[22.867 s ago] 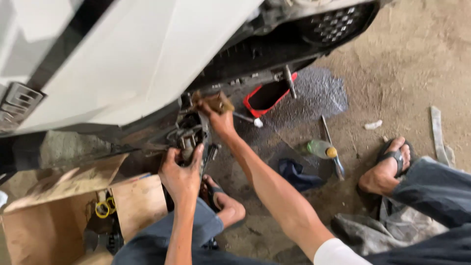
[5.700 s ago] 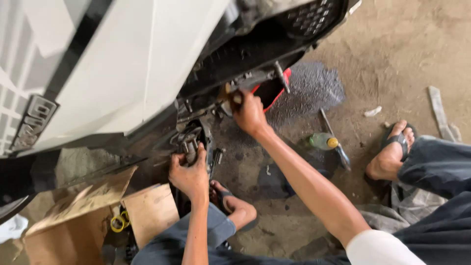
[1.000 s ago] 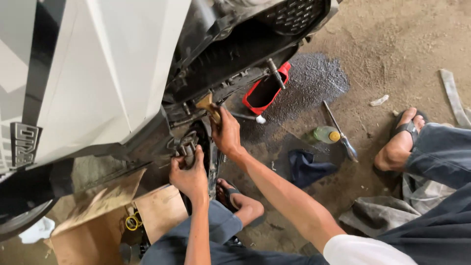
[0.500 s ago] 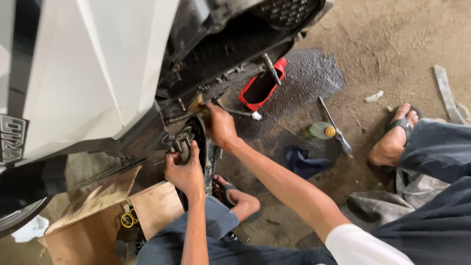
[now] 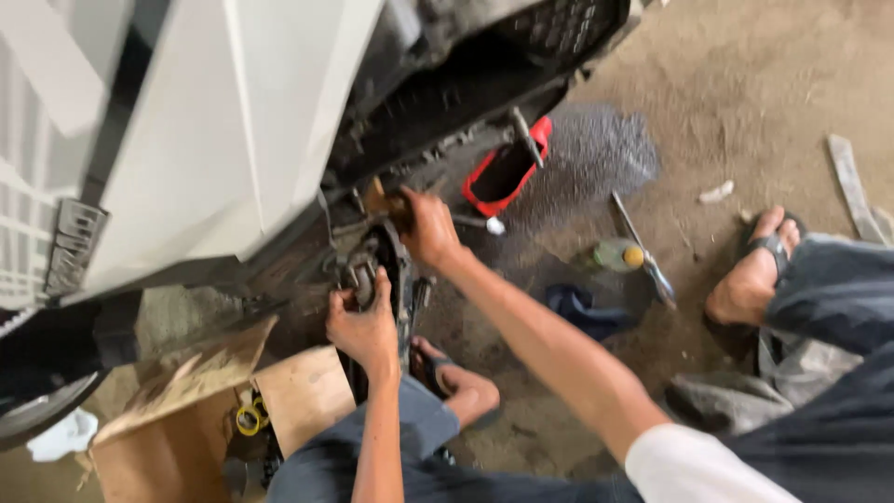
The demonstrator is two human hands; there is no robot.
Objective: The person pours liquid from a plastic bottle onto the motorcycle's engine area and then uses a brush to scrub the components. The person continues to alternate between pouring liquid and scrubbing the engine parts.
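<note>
The right hand [image 5: 430, 226] is edging up, gripping a tool handle [image 5: 380, 197], while the left hand [image 5: 363, 321] is clutching the engine part [image 5: 372, 270] (greasy), so either grip could be slipping.

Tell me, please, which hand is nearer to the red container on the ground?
Right. The right hand is just left of the red container, under the white vehicle panel. The left hand is lower and farther left, on dark machine parts.

We see a dark, greasy metal assembly [image 5: 372, 270] tucked under the white vehicle body, at ten o'clock from the red container, rounded and standing roughly on edge. At its one o'clock, a small tan-brown part [image 5: 380, 197] juts up, its shape blurred.
</note>
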